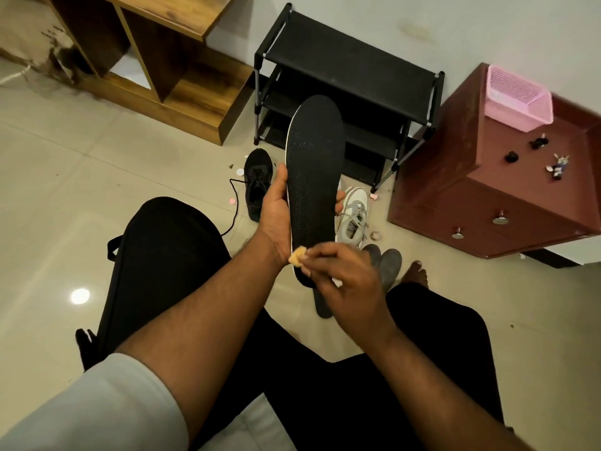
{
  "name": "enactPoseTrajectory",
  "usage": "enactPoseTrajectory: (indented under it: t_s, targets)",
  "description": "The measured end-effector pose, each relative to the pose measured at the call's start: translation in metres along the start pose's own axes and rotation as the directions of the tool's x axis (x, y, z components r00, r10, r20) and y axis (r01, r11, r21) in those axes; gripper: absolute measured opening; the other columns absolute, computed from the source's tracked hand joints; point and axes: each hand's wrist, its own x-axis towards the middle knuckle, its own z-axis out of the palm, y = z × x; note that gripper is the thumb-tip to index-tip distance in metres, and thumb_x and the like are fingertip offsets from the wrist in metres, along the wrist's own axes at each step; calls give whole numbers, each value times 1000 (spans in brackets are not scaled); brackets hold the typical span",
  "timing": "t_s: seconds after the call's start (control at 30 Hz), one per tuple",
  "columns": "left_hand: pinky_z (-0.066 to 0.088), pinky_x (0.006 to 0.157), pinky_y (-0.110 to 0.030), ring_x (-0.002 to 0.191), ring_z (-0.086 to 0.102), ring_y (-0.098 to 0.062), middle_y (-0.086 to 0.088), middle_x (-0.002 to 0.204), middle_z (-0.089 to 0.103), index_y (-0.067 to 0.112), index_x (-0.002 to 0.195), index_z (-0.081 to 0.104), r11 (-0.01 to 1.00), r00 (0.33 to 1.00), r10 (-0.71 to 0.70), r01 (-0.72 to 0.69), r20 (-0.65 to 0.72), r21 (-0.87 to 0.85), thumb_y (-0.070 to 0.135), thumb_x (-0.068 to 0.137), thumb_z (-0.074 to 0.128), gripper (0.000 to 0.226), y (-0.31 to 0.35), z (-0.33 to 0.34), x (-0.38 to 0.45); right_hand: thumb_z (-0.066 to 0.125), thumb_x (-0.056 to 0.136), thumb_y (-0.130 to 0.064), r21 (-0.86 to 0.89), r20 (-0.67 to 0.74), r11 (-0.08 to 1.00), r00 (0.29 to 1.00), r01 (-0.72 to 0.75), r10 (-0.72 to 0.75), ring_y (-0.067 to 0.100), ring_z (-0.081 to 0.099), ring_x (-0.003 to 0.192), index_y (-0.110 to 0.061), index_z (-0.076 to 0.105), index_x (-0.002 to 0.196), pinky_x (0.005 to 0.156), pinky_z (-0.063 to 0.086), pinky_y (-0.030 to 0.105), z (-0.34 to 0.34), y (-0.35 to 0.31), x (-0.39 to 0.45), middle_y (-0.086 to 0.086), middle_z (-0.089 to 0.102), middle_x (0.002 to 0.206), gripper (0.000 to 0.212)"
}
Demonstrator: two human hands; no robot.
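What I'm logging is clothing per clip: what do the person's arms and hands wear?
A light grey short sleeve covers the upper left arm; the right arm shows no sleeve. Left hand and right hand are bare: no gloves, rings or watch.

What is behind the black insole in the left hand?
A black shoe rack and a white sneaker show behind the insole; it covers parts of both.

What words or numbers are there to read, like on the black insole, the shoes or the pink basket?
None can be read anywhere.
The insole, held by the left hand: plain black, no print showing.
The tan pad, pinched by the right hand: no marks.
The black shoe, white shoe, pink basket: no lettering visible.
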Motion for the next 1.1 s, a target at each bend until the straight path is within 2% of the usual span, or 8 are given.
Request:
enactPoseTrajectory:
  t_s: [0.17,0.37,0.47,0.6,0.73,0.83,0.97,1.1]
  targets:
    - [49,92,-36,96,59,-26,-20,111,59,-1,139,48,999,999,37,-37,9,-20,78,85,40,96,-3,-4,3,68,84,-11,-85,16,996,999,35,-34,15,60,94,-14,74,96,73,45,51,-2,0,14,-2,67,101,14]
    - [53,91,-38,102,67,-29,-16,108,67,9,110,70,999,998,38,-37,53,-18,68,89,41,70,-10,4,-4,65,85,-19,-127,-102,989,992,-82,69,13,62,94,-16,74,95,81,49,50,-5,27,96,-2,67,98,14]
    - [52,94,-38,103,65,-28,-16,111,65,6,118,67,999,999,34,-33,36,-30,73,88,40,79,-3,3,-1,65,85,-16,-108,-59,993,997,-52,46,14,62,93,-12,73,94,80,50,48,-3,18,87,0,67,97,13]
    - [47,91,-34,95,59,-22,-16,108,59,2,138,50,998,998,65,-65,13,-15,80,86,31,96,4,-2,7,65,87,-16,-53,-28,997,998,-52,50,12,61,94,-11,74,99,76,50,46,-1,2,20,1,68,100,16]
    - [48,92,-35,94,61,-23,-16,109,63,4,140,50,998,998,65,-65,-16,-5,81,86,29,96,0,-1,12,62,87,-21,-67,-55,996,997,-64,61,13,61,95,-12,75,99,74,49,49,-6,6,-6,0,68,101,19]
    - [50,91,-36,95,62,-24,-17,109,62,2,136,52,999,999,37,-37,-8,3,79,88,27,94,-6,5,11,68,84,-11,-144,-106,989,994,-45,29,18,61,94,-9,74,98,77,49,50,-17,24,26,4,68,99,15]
    - [48,96,-39,105,62,-26,-14,109,68,9,111,72,998,998,59,-59,-7,2,70,93,30,77,-12,11,6,67,86,-9,-117,-164,992,986,-46,26,19,62,93,-7,73,97,79,50,48,-31,52,89,6,67,97,13]
    - [46,103,-44,113,63,-29,-13,115,69,12,121,65,995,992,102,-101,-76,14,66,95,30,70,-11,7,8,68,85,-10,-121,-155,991,987,-52,32,17,62,93,-7,74,96,81,51,44,-32,64,111,4,67,96,13]
